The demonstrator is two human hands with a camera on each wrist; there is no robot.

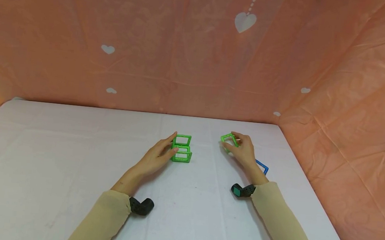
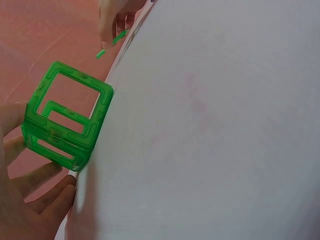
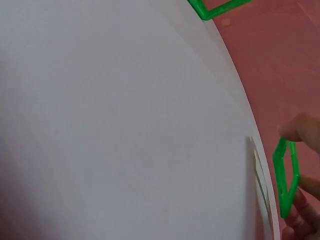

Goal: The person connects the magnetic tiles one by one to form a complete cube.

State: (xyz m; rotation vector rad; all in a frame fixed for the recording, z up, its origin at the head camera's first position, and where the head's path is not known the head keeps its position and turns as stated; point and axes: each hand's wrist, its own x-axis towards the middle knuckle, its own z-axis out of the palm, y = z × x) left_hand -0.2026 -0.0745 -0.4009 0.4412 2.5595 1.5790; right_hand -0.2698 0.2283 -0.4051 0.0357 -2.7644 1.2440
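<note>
My left hand [image 1: 154, 159] holds the left side of a small box-like build of green magnetic tiles [image 1: 181, 160], its thumb at the near side and a finger at the far corner. In the left wrist view this green build [image 2: 52, 132] shows several see-through square frames joined at their edges. To the right, my right hand [image 1: 245, 153] pinches a single green square magnetic tile [image 1: 227, 135] between thumb and fingers. The right wrist view shows that tile [image 3: 280, 175] tilted and nearly edge-on. Part of the build is covered by the left fingers.
A blue magnetic tile [image 1: 262, 165] lies on the white table [image 1: 52, 160] beside the right wrist, partly hidden by it. Orange cloth [image 1: 170, 56] with pale hearts hangs behind the table and along its right side. Dark wrist devices [image 1: 141, 206] are worn on both wrists.
</note>
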